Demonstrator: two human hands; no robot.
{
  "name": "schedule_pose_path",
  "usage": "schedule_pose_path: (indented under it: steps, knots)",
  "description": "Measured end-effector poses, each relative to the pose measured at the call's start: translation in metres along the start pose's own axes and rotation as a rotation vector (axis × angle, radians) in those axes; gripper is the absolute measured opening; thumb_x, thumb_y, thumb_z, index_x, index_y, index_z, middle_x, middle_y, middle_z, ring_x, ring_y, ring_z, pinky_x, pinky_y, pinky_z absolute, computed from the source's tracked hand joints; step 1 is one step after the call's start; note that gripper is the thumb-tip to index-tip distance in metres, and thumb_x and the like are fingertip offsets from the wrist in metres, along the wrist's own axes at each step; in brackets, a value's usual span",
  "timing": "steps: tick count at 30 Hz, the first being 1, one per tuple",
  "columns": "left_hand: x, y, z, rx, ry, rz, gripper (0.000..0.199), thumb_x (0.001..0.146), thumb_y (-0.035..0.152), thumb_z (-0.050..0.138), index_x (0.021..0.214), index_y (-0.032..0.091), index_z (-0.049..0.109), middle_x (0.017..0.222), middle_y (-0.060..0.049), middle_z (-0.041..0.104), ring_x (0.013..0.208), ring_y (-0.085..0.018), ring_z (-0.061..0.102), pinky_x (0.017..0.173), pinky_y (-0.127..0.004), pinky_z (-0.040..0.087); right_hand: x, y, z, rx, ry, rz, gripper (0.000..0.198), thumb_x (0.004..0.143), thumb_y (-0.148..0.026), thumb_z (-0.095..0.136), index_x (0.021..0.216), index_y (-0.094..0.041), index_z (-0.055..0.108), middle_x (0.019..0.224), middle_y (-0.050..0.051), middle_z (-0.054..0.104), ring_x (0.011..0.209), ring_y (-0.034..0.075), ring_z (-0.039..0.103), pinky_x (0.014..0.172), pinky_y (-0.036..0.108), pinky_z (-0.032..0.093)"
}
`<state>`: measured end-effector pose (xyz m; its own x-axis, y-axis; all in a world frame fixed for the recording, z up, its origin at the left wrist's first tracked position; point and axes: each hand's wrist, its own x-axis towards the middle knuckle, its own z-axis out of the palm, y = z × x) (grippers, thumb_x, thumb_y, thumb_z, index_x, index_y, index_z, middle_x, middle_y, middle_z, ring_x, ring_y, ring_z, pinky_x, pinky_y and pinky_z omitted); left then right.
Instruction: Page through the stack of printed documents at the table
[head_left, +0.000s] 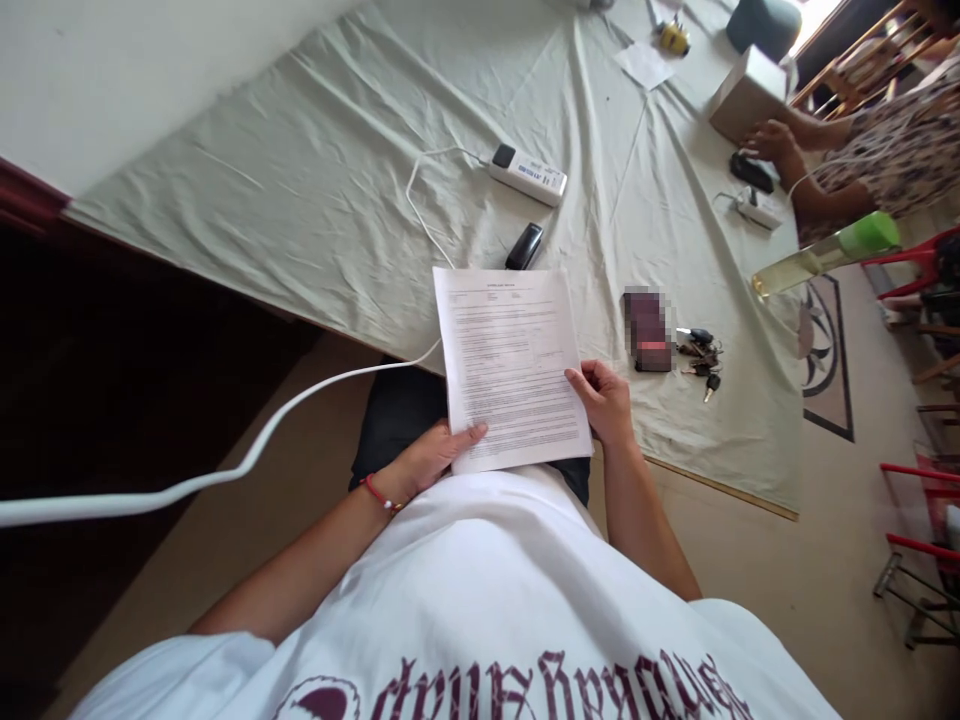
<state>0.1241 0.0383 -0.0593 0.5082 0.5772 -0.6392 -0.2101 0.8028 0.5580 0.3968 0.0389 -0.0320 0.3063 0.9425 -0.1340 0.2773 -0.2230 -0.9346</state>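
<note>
A stack of printed paper sheets (517, 370) is held over my lap, its top part over the table's edge. Its lower left side is gripped by my left hand (439, 455), the thumb lying on the print and the fingers hidden underneath. My right hand (606, 402) pinches the right side, thumb on top. The text is too small to read, apart from a heading line at the top. Just beyond the top edge lies a black glossy object (524, 246). To the right are a blurred-out phone-like object (649, 330) and a bunch of keys (701, 352).
A white power strip (529, 175) with a cable lies on the cloth-covered table (300, 200). At the right, another person's hand (772, 145) is near a black mouse-like object (751, 171) and a white box (750, 92). A green-capped bottle (825, 255) lies at the table's right edge.
</note>
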Motion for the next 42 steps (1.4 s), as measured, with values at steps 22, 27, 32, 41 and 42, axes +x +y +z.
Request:
schedule_pose_path:
  steps: [22,27,32,41,42]
  knots:
    - [0.008,0.002,0.001,-0.164,0.182,0.218,0.051,0.058,0.032,0.096,0.101,0.011,0.078,0.1,-0.013,0.081,0.091,-0.032,0.077,0.093,-0.049,0.062,0.01,0.008,-0.005,0.039,0.011,0.017,0.031,0.078,-0.049,0.078,0.083,-0.024,0.061,0.073,-0.003,0.063,0.062,0.014,0.053,0.056,0.026,0.044]
    - [0.011,0.001,-0.001,-0.266,0.215,0.221,0.049,0.066,0.044,0.091,0.099,0.011,0.077,0.097,-0.014,0.081,0.1,-0.033,0.076,0.095,-0.047,0.062,0.011,0.004,-0.006,0.176,-0.061,0.066,0.028,0.078,-0.049,0.078,0.083,-0.024,0.066,0.075,-0.002,0.068,0.067,0.017,0.059,0.061,0.029,0.05]
    - [0.014,0.003,0.0,-0.321,0.263,0.27,0.041,0.072,0.043,0.085,0.096,0.011,0.077,0.1,-0.014,0.08,0.108,-0.033,0.074,0.099,-0.044,0.06,0.011,0.004,-0.004,0.262,-0.027,0.041,0.024,0.079,-0.045,0.078,0.091,-0.025,0.072,0.084,-0.001,0.074,0.072,0.018,0.065,0.067,0.03,0.053]
    - [0.011,0.003,0.002,-0.309,0.279,0.291,0.04,0.072,0.042,0.086,0.095,0.01,0.077,0.099,-0.014,0.081,0.112,-0.034,0.073,0.101,-0.046,0.059,0.009,0.007,-0.006,0.337,-0.033,0.013,0.025,0.081,-0.042,0.079,0.1,-0.026,0.076,0.091,-0.001,0.076,0.079,0.019,0.069,0.076,0.032,0.057]
    - [0.01,0.004,0.002,-0.312,0.266,0.287,0.042,0.073,0.044,0.085,0.097,0.01,0.077,0.1,-0.015,0.08,0.112,-0.034,0.072,0.101,-0.046,0.059,0.008,0.008,-0.007,0.341,-0.052,0.016,0.026,0.081,-0.042,0.079,0.102,-0.026,0.077,0.091,0.0,0.076,0.079,0.019,0.069,0.076,0.032,0.057]
